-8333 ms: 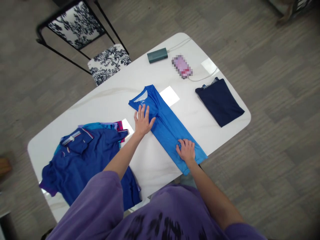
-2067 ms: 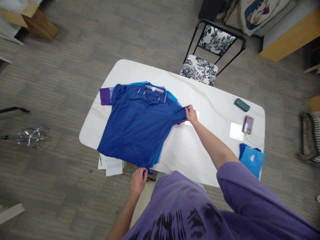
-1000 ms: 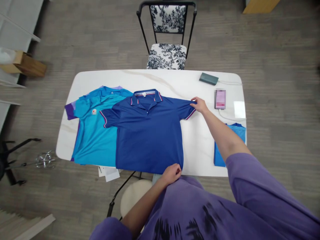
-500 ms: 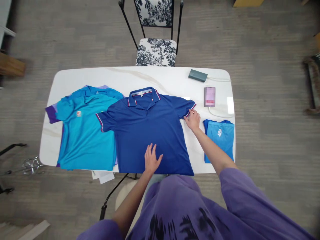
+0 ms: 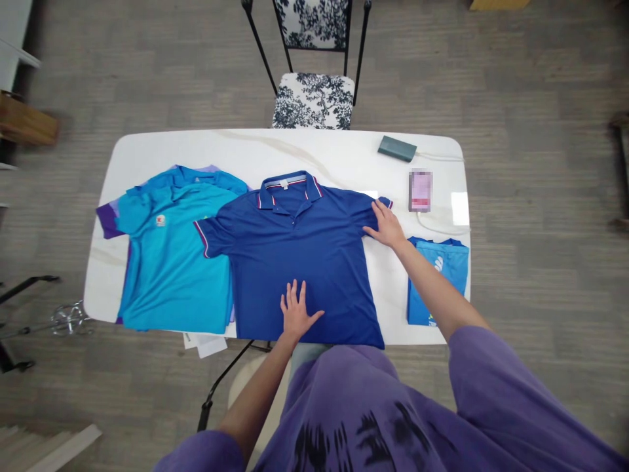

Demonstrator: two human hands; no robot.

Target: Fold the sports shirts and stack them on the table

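A dark blue polo shirt [image 5: 295, 249] with a red-and-white striped collar lies spread face up in the middle of the white table [image 5: 162, 147]. My left hand [image 5: 296, 313] rests flat with fingers spread on its lower front, near the hem. My right hand [image 5: 386, 224] lies flat on the shirt's right sleeve. Neither hand grips anything.
A pile of turquoise and purple shirts [image 5: 171, 255] lies at the table's left. A folded light blue shirt [image 5: 435, 288] sits at the right edge. A phone [image 5: 420, 190] and a green power bank [image 5: 397, 148] with a cable are at the back right. A floral chair [image 5: 314, 98] stands behind the table.
My right hand has let go of the sleeve edge and now lies flat on the sleeve. My left hand stays flat on the lower front, shifted slightly.
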